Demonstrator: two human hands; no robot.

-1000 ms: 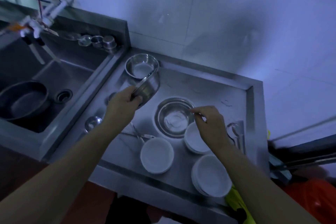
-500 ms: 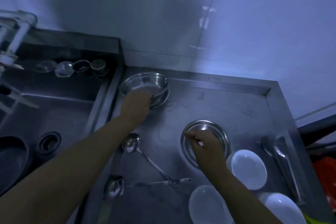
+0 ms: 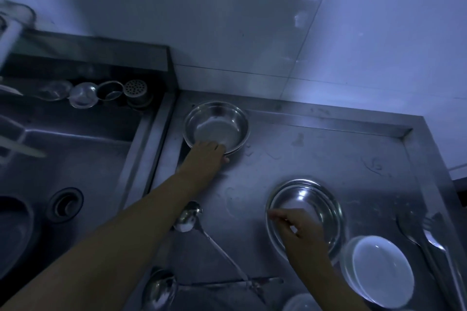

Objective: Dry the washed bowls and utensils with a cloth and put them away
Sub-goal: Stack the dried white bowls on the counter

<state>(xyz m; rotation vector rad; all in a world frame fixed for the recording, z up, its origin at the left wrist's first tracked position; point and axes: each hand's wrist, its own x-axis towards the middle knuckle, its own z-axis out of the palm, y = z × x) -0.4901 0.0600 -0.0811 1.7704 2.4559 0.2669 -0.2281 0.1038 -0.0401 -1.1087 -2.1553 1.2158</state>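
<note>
A bluish cast is seen over everything. Silver-grey steel is shown by the bench (image 3: 316,159), both metal bowls (image 3: 216,125) and the ladles (image 3: 188,217). The bowls (image 3: 379,283) at lower right are white; the wall tiles (image 3: 252,20) are pale.

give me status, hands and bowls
Left hand gripping far steel bowl rim. Right hand pinching near steel bowl rim. No cloth in view.

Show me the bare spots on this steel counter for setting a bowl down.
Freest: the back right counter, between the stacked steel bowls under the left hand and the right rim. Crowded: the near side, with ladles, white dishes, and the steel bowl at the right hand.
</note>
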